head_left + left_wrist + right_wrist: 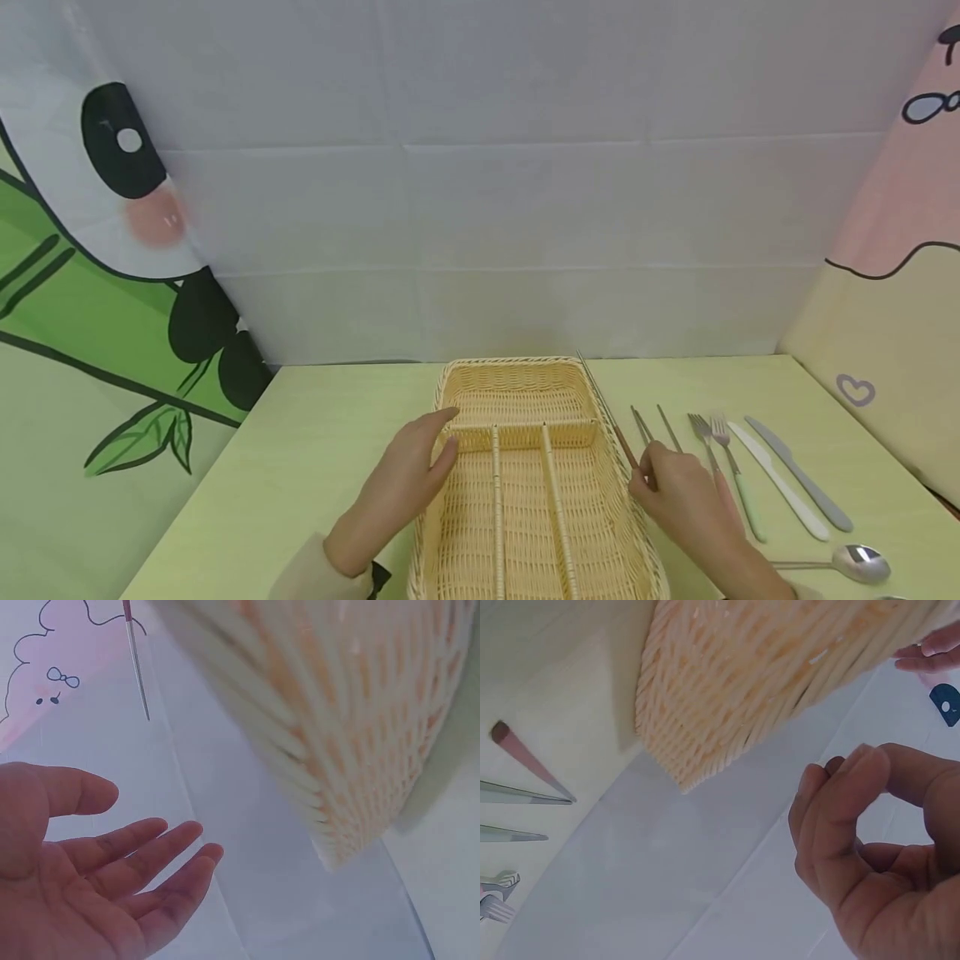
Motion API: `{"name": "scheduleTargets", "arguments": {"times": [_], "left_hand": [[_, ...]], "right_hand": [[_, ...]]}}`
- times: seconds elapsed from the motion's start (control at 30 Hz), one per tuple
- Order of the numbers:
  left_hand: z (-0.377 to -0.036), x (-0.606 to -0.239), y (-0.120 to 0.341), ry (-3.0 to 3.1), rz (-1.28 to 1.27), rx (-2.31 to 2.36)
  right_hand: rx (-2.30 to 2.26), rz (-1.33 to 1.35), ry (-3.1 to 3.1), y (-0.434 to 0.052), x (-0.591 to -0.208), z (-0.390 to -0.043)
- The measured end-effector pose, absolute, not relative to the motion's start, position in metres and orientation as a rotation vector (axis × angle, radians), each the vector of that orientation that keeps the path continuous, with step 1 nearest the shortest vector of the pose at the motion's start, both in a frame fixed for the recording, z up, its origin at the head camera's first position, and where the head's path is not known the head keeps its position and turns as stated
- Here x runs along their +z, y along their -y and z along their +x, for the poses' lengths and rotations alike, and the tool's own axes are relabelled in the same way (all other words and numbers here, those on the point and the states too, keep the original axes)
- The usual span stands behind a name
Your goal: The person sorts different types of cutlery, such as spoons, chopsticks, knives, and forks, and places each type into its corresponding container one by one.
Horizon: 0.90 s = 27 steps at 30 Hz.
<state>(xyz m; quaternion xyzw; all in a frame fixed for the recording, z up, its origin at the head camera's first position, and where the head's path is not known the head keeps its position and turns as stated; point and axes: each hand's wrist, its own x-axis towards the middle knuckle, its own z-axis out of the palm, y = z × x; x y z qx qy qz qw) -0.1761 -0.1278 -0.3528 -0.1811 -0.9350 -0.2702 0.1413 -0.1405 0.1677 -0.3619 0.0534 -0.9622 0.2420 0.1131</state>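
Observation:
My right hand (682,487) pinches a thin chopstick (611,410) with a reddish-brown handle and a metal tip. The chopstick slants along the right rim of a woven basket (495,363), tip pointing away from me. In the left wrist view the same chopstick (136,667) hangs past the basket's rim. At the basket's left rim is my left hand (405,467), its fingers extended and thumb apart, holding nothing. The basket has one wide compartment at the back and three long ones in front. In the right wrist view the chopstick is mostly hidden by my fingers (840,825).
Right of the basket lie more chopsticks (670,429), a pink-handled fork (701,429), a green-handled fork (738,479), a white knife (780,479), a grey knife (802,475) and a metal spoon (862,564). A pale cloth wall (525,208) stands behind the table.

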Motion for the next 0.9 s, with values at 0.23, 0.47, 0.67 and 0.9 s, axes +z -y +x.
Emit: {"name": "scheduleTargets", "arguments": {"times": [0.23,0.47,0.67,0.9], "left_hand": [[-0.178,-0.344,0.12,2.71,-0.591,-0.824],[-0.181,-0.338,0.111,2.756,-0.674,-0.908],[-0.186,-0.335,0.102,2.781,-0.738,-0.953],[-0.188,-0.332,0.089,2.786,-0.808,-1.004]], "right_hand": [[0.849,0.165,2.821,-0.156,-0.358,-0.138],[0.828,0.213,2.796,-0.146,-0.355,-0.134],[0.864,0.23,2.794,-0.138,-0.353,-0.132],[0.888,0.266,2.753,-0.131,-0.353,-0.129]]}}
